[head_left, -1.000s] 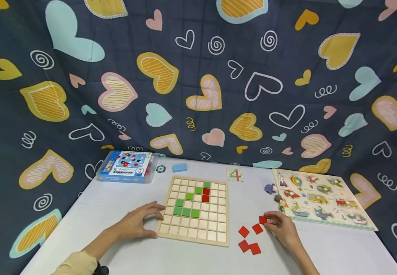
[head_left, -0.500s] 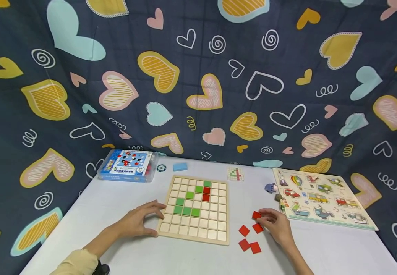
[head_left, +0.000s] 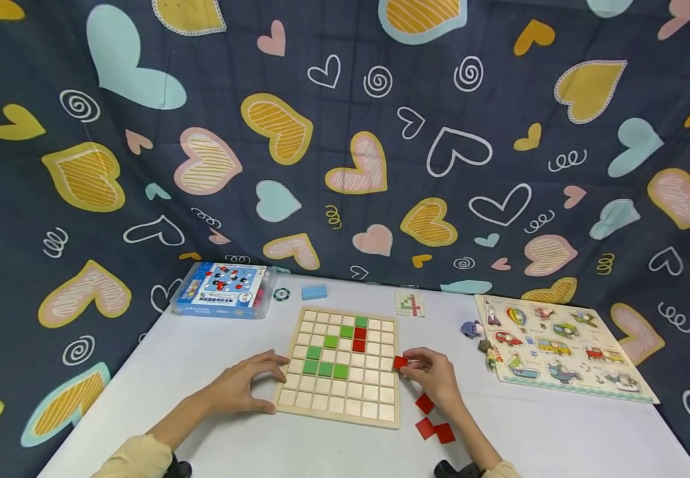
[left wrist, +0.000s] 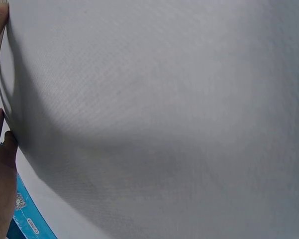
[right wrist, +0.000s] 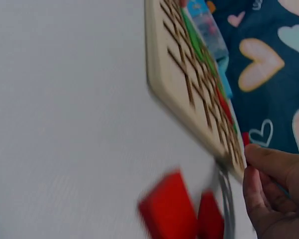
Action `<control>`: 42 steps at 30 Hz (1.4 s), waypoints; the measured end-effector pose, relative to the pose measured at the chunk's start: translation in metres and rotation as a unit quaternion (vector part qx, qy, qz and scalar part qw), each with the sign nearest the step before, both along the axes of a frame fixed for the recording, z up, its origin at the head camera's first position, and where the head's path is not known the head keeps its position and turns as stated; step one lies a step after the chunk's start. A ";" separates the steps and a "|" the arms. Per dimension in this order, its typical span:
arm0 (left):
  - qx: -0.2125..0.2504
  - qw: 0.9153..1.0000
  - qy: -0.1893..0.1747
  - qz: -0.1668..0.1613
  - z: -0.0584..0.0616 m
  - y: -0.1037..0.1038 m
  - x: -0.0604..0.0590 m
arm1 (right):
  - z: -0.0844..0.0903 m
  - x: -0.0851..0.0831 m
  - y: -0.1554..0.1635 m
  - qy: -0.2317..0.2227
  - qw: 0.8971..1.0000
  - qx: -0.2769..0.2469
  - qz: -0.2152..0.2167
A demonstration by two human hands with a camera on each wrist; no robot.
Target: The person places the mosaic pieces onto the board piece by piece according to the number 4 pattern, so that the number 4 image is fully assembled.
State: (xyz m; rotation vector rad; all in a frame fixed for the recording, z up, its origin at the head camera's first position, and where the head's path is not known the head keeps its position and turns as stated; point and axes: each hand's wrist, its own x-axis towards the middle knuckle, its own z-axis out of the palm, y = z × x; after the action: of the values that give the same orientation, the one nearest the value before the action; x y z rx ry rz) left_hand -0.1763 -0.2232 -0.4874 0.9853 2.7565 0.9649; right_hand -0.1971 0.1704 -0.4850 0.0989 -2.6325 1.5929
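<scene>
A wooden grid board (head_left: 340, 395) lies on the white table, with several green tiles (head_left: 324, 368) and two red tiles (head_left: 358, 338) set in it. My left hand (head_left: 243, 385) rests on the board's left edge, fingers curved against the frame. My right hand (head_left: 434, 373) pinches a red tile (head_left: 400, 362) just above the board's right edge. Three loose red tiles (head_left: 433, 425) lie on the table near that wrist. In the right wrist view the board (right wrist: 189, 84) is blurred, with red tiles (right wrist: 171, 209) below it and my fingers (right wrist: 271, 189) at the right.
A vehicle peg puzzle (head_left: 560, 345) lies at the right, small figures (head_left: 471, 328) beside it. At the back stand a blue game box (head_left: 222, 289), a poker chip (head_left: 281, 293), a blue block (head_left: 314, 291) and a pattern card (head_left: 410, 304). A heart-print cloth (head_left: 345, 133) hangs behind.
My right hand lifted a red tile from the loose pile and carried it left to the board's right edge. The left hand stayed on the board.
</scene>
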 end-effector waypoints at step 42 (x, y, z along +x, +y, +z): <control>0.002 1.000 0.002 0.003 -0.001 0.000 0.001 | -0.001 -0.025 -0.064 0.068 0.990 0.019 0.125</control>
State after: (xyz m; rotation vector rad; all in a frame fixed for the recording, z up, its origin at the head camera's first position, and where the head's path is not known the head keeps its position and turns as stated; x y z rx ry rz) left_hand -0.1754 -0.2236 -0.4879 0.9798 2.7638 0.9715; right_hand -0.2220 0.1064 -0.4864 0.5404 -2.6286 1.5402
